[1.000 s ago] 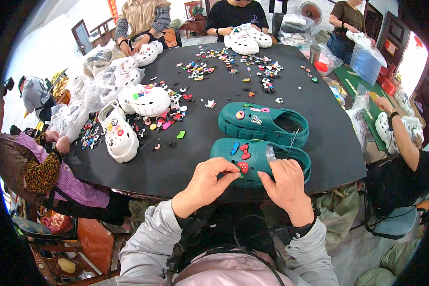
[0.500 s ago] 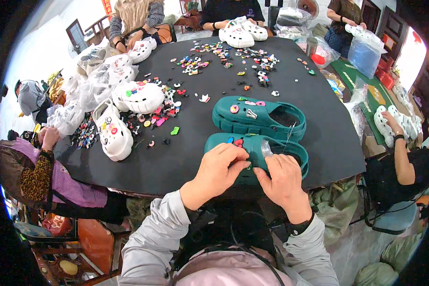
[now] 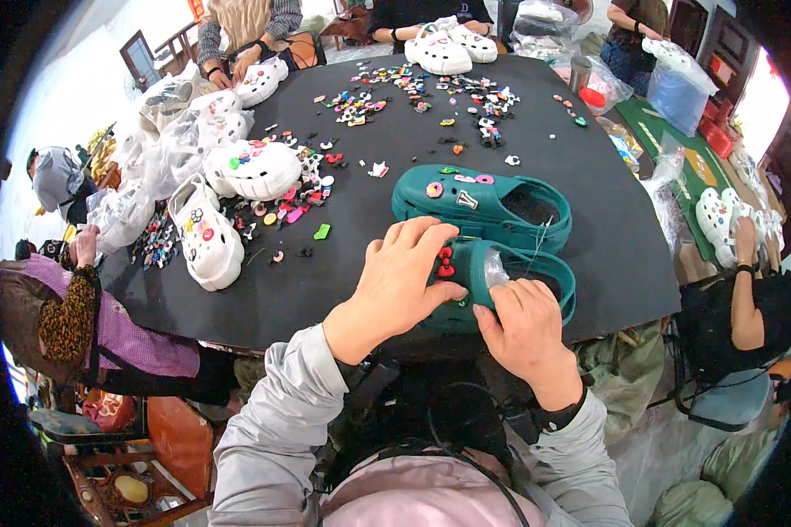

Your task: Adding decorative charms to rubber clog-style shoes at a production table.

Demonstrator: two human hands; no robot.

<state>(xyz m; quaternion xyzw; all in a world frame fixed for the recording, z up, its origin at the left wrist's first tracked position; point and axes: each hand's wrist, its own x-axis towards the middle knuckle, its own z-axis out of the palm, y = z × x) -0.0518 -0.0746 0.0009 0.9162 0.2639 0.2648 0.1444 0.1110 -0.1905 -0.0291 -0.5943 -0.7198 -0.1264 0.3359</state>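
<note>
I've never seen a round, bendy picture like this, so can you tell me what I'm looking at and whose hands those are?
The picture comes from a small camera worn on a person's head, looking down. Its wide lens bends straight edges, so the black table looks curved.

The two hands at the bottom belong to the person wearing the camera. The left hand lies over the front of a teal clog, beside a small red charm on it. The right hand grips the same clog from the near side.

A second teal clog lies just behind it, with charms already on top. White clogs sit to the left, and lots of little colourful charms are scattered about. Other people sit round the table; one person's hands hold a white clog at the far side.
</note>
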